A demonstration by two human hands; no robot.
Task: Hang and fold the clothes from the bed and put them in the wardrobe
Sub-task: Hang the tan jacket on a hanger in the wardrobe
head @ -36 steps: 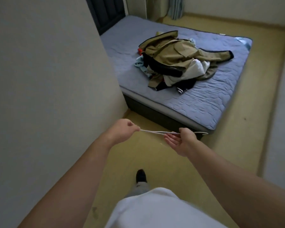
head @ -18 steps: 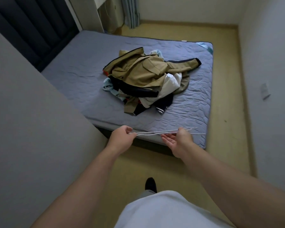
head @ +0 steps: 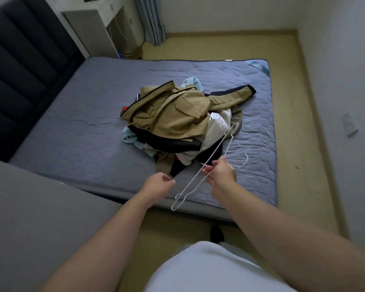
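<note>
Now we hold the white wire hanger [head: 216,147] by its neck in our right hand [head: 221,174], over the bed's [head: 82,133] near edge. Our left hand [head: 158,184] is loosely curled and empty. The clothes pile [head: 177,119] lies mid-bed. We should lay the hanger flat beside it, then lift the top jacket by its collar.

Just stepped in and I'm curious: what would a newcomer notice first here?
A messy heap of clothes topped by a tan jacket with black trim sits midway on the grey quilted mattress. Nearer the camera, thin white wire hangers slant across the person's right hand above the bed's near edge, while the left hand beside it holds nothing.
</note>
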